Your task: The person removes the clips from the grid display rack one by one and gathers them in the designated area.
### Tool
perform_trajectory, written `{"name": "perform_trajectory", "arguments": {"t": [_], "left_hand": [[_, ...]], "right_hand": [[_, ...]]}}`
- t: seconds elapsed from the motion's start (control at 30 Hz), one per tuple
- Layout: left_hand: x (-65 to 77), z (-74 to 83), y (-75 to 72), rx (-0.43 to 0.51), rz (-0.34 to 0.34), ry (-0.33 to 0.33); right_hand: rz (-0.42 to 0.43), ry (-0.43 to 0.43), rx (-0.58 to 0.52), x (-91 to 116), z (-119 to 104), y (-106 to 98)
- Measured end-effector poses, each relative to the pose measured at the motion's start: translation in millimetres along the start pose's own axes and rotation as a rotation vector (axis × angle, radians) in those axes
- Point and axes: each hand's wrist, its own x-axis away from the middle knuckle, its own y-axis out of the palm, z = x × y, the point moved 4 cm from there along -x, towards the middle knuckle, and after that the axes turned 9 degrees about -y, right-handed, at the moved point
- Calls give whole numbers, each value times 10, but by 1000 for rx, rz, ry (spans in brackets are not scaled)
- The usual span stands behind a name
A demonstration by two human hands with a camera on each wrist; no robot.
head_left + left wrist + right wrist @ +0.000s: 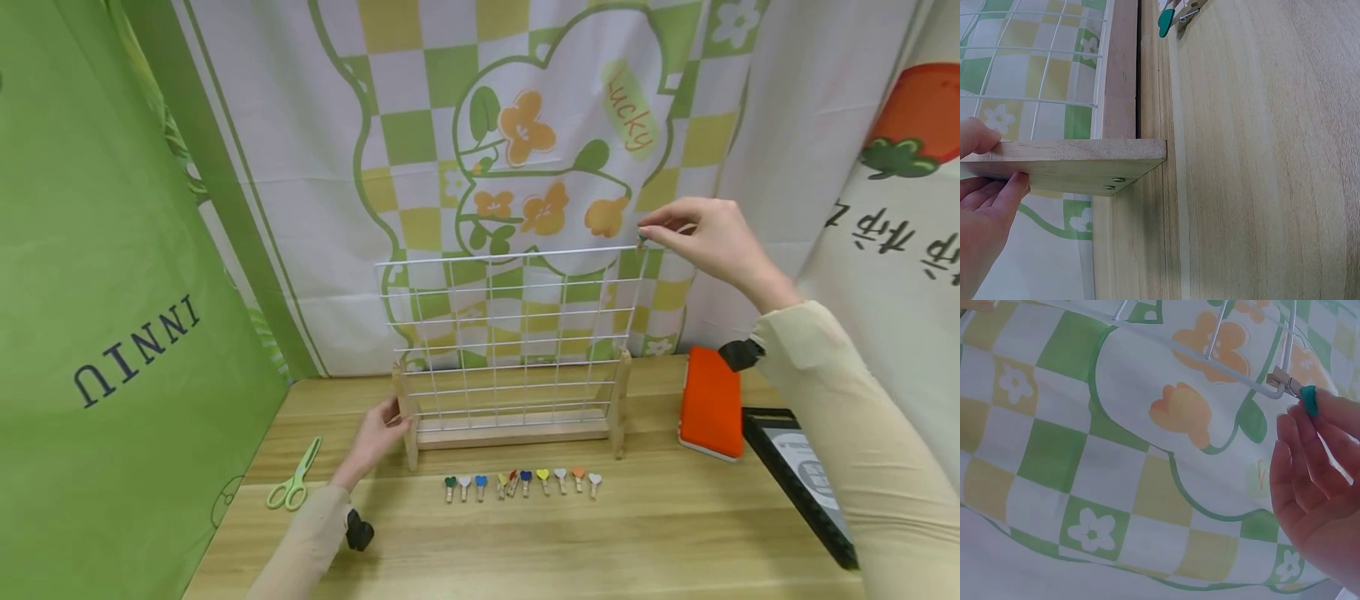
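A white wire grid (525, 254) stands upright in a wooden stand (513, 437). My left hand (377, 435) holds the stand's left upright, thumb on one face and fingers on the other, as the left wrist view shows. My right hand (708, 237) is raised to the grid's top right corner. Between thumb and fingertips it pinches a small wooden clothespin (1280, 379) by its teal heart (1309, 400). The clothespin's wooden end overlaps the corner wire in the right wrist view. Several more heart clothespins (526, 480) in different colours lie in a row before the stand.
Green scissors (297, 479) lie on the wooden table (465, 558) at the left. To the right are an orange-red case (711, 400) and a black-framed board (798, 475), partly covered by my right sleeve. A patterned curtain (300, 208) hangs behind the grid.
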Motion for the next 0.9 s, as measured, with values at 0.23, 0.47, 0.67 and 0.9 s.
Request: {"name": "perform_trajectory", "arguments": {"t": [0.23, 0.47, 0.67, 0.9], "left_hand": [[25, 24, 5, -1, 3, 11], [30, 27, 8, -3, 1, 9], [23, 10, 2, 6, -4, 5], [35, 62, -2, -13, -4, 12]], "right_hand": [[4, 12, -23, -8, 20, -18], [57, -3, -57, -11, -4, -10], [131, -23, -79, 1, -77, -56], [109, -50, -56, 159, -126, -18]]}}
